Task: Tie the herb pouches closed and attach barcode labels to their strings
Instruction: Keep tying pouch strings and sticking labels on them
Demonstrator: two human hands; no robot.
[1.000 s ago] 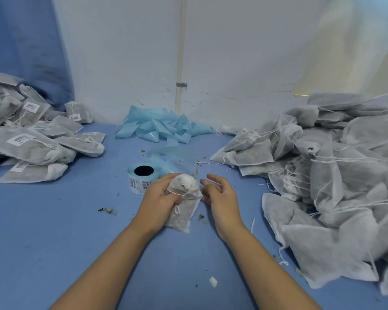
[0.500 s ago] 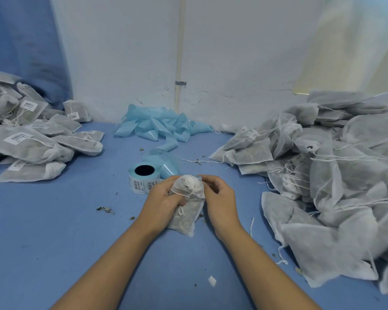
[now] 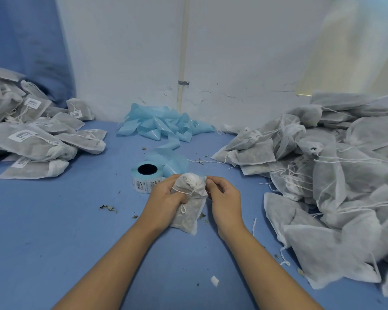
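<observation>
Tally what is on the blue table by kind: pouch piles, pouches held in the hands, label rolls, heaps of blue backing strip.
Pouch piles: 2 (labelled pile, unlabelled pile)
Held pouch: 1
Label roll: 1
Backing strip heap: 1
Total: 5

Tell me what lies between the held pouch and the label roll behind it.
Nothing visible does. The left hand grips the pouch and the right hand pinches at its gathered top. The label roll sits on the blue table just beyond the left hand, with only bare surface and a few herb crumbs nearby.
</observation>
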